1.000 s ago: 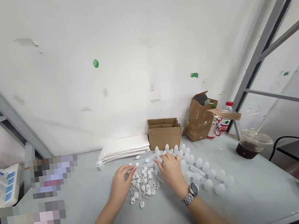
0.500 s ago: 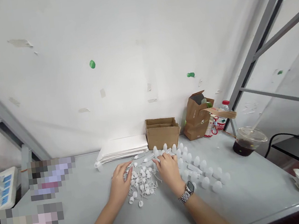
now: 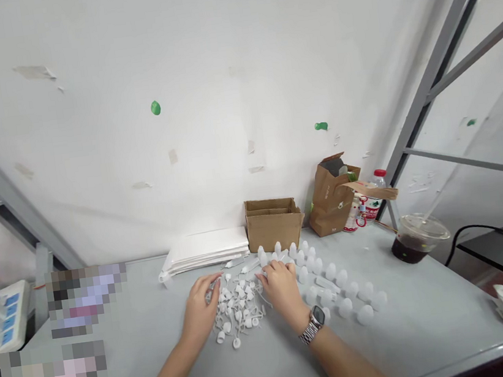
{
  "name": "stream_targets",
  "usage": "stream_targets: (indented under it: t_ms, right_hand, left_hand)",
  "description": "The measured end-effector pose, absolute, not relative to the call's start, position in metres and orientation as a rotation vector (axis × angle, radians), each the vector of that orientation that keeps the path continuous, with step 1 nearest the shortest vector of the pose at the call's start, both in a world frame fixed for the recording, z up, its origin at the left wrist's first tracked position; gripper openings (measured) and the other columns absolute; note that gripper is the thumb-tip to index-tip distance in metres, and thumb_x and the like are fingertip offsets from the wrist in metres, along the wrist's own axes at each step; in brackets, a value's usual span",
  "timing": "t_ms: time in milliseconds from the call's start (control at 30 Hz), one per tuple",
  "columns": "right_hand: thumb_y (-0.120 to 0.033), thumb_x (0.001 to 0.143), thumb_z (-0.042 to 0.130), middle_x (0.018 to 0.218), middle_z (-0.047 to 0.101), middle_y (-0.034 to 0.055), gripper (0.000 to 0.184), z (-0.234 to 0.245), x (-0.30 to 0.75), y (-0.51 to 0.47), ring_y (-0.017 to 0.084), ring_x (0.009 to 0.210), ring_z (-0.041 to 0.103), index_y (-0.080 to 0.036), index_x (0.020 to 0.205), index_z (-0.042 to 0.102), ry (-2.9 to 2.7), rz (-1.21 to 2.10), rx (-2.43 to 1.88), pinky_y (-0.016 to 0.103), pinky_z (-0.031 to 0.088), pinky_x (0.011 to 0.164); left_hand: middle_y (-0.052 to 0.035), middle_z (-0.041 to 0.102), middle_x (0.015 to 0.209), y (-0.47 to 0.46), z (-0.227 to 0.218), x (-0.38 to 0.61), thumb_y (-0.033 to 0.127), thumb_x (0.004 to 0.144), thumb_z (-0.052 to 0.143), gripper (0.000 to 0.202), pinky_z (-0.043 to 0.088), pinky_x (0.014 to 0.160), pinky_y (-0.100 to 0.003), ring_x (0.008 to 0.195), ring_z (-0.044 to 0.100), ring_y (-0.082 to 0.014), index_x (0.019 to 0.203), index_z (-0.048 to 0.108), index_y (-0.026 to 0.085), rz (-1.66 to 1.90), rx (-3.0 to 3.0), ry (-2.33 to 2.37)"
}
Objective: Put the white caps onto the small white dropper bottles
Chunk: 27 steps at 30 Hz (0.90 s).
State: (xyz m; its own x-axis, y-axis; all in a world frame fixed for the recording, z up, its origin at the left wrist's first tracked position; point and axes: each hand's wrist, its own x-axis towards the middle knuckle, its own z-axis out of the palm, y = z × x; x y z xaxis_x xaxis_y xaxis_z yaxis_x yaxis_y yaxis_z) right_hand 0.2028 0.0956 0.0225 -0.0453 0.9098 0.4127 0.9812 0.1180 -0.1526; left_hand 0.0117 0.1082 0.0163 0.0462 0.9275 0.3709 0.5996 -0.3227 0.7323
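Observation:
A pile of several small white plastic caps (image 3: 239, 307) lies on the grey table (image 3: 275, 365) between my hands. My left hand (image 3: 201, 309) rests at the pile's left edge, fingers curled onto the pieces. My right hand (image 3: 282, 289), with a metal watch on the wrist, sits at the pile's right edge, fingers bent down over pieces I cannot make out. To the right stand rows of several small white bottles (image 3: 339, 291).
A stack of white sheets (image 3: 206, 250), an open cardboard box (image 3: 273, 222), a brown paper bag (image 3: 333, 193) and a red-capped bottle (image 3: 375, 194) line the wall. A lidded dark drink (image 3: 418, 237) stands at right, with grey frame struts on both sides.
My right hand has slid a little left toward the pile. The left hand has hardly shifted, and the camera has tilted slightly.

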Motion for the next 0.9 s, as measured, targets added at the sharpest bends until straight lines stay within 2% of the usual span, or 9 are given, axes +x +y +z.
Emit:
stream_targets:
  t_ms: [200, 433, 533, 700, 900]
  right_hand:
    - [-0.026, 0.083, 0.051, 0.081, 0.062, 0.0079, 0.015, 0.0193, 0.2021, 0.0962, 0.023, 0.081, 0.053, -0.018, 0.078, 0.063, -2.003, -0.234, -1.823, 0.035, 0.029, 0.071]
    - [-0.023, 0.083, 0.051, 0.082, 0.061, 0.0081, 0.013, 0.0187, 0.2010, 0.0956, 0.022, 0.081, 0.053, -0.017, 0.079, 0.061, -2.012, -0.241, -1.819, 0.034, 0.030, 0.071]
    - [-0.023, 0.082, 0.052, 0.083, 0.061, 0.0076, 0.011, 0.0191, 0.2004, 0.0950, 0.023, 0.081, 0.052, -0.017, 0.080, 0.061, -1.999, -0.242, -1.811, 0.035, 0.030, 0.072]
    - [-0.022, 0.083, 0.050, 0.083, 0.060, 0.0073, 0.012, 0.0201, 0.2000, 0.0954, 0.022, 0.081, 0.052, -0.018, 0.081, 0.061, -2.001, -0.228, -1.783, 0.034, 0.029, 0.073]
    - [-0.020, 0.084, 0.048, 0.086, 0.059, 0.0056, 0.012, 0.0244, 0.2014, 0.0961, 0.020, 0.083, 0.052, -0.019, 0.087, 0.060, -1.941, -0.177, -1.753, 0.032, 0.029, 0.072]
  left_hand:
    - [-0.0057, 0.063, 0.090, 0.1093, 0.0139, 0.0116, 0.039, 0.079, 0.042, 0.028, 0.047, 0.077, -0.033, 0.090, 0.057, -0.0206, 0.082, 0.063, 0.022, 1.172, 1.958, 1.552]
    - [-0.0042, 0.066, 0.087, 0.1138, 0.0100, 0.0101, 0.039, 0.076, 0.048, 0.024, 0.047, 0.080, -0.033, 0.088, 0.059, -0.0202, 0.078, 0.066, 0.023, 1.205, 1.987, 1.503]
    - [-0.0030, 0.068, 0.089, 0.1135, 0.0110, 0.0103, 0.038, 0.074, 0.050, 0.022, 0.046, 0.081, -0.033, 0.088, 0.061, -0.0203, 0.080, 0.067, 0.024, 1.184, 1.951, 1.500]
    - [0.0003, 0.070, 0.093, 0.1128, 0.0128, 0.0085, 0.033, 0.077, 0.044, 0.027, 0.047, 0.081, -0.032, 0.088, 0.063, -0.0191, 0.094, 0.064, 0.027, 1.054, 1.846, 1.539]
    - [0.0008, 0.068, 0.101, 0.1136, 0.0112, 0.0059, 0.028, 0.079, 0.037, 0.032, 0.043, 0.089, -0.035, 0.099, 0.059, -0.0188, 0.093, 0.066, 0.027, 1.019, 2.006, 1.513]
